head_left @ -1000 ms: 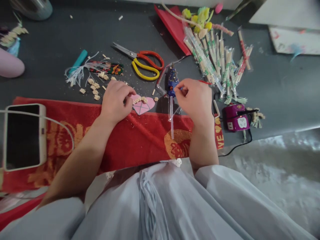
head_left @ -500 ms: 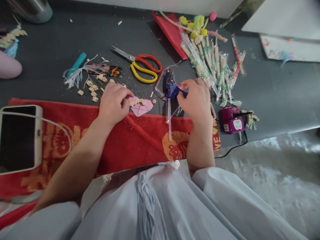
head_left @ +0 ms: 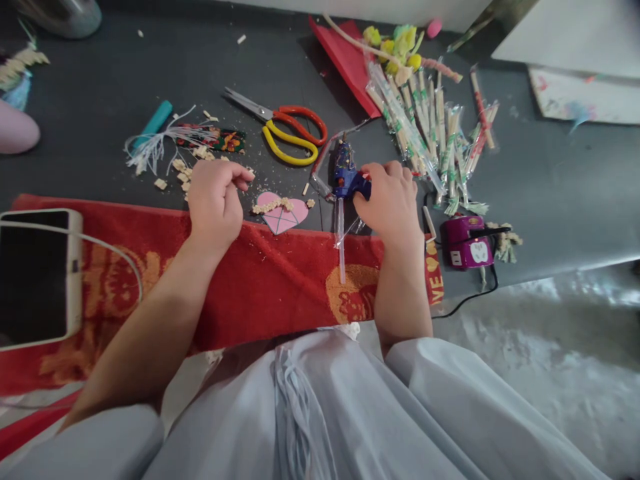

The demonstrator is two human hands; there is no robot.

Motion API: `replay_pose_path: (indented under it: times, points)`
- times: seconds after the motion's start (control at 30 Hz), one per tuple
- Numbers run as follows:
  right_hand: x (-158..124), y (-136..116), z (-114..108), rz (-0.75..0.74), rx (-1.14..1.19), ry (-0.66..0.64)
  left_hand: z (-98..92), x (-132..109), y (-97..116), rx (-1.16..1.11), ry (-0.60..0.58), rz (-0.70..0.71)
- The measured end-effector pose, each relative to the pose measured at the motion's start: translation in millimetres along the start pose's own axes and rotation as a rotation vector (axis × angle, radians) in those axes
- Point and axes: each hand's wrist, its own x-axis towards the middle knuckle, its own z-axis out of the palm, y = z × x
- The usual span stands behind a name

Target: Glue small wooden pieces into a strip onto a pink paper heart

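A pink paper heart [head_left: 292, 212] with crossing dark lines lies by the red towel's edge. A row of small beige pieces [head_left: 273, 207] runs across its upper part. Left of the heart and apart from it, my left hand [head_left: 215, 200] hovers with bent fingers. Its thumb stands off from the fingers and nothing shows between them. Small beige chips [head_left: 183, 172] are scattered beside and partly under this hand. My right hand [head_left: 393, 200] is closed around the handle of a blue hot glue gun [head_left: 345, 175]. A clear glue stick [head_left: 341, 250] sticks out of the gun's back.
Scissors [head_left: 287, 133] with red and yellow handles lie beyond the heart. Wrapped sticks [head_left: 425, 120] pile up at the right, near a purple power adapter [head_left: 467, 240] with a black cord. A phone [head_left: 35, 277] rests on the red towel [head_left: 280, 287] at the left.
My left hand has moved left, off the heart's edge, uncovering its left side. My right hand has settled closer around the glue gun's handle. The view has shifted slightly.
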Motion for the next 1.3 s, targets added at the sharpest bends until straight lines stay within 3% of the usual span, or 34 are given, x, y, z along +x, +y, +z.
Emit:
replay_pose_path:
  times: [0.37,0.7,0.87,1.13,1.3]
  points:
    - [2,1,14,-0.020,-0.009,-0.012,0.7,0,1,-0.018,-0.036,-0.020]
    - [6,22,1,-0.012,0.011,-0.045,2.5,0,2,-0.015,0.002,0.003]
    - [4,18,-4,0.031,-0.007,-0.076,-0.7,0,5,-0.007,-0.054,-0.010]
    - [-3,13,-4,-0.083,0.010,-0.057,4.0,3,1,0.036,-0.086,0.109]
    - [-2,11,-5,-0.098,0.045,-0.078,7.4,5,10,0.033,-0.119,0.154]
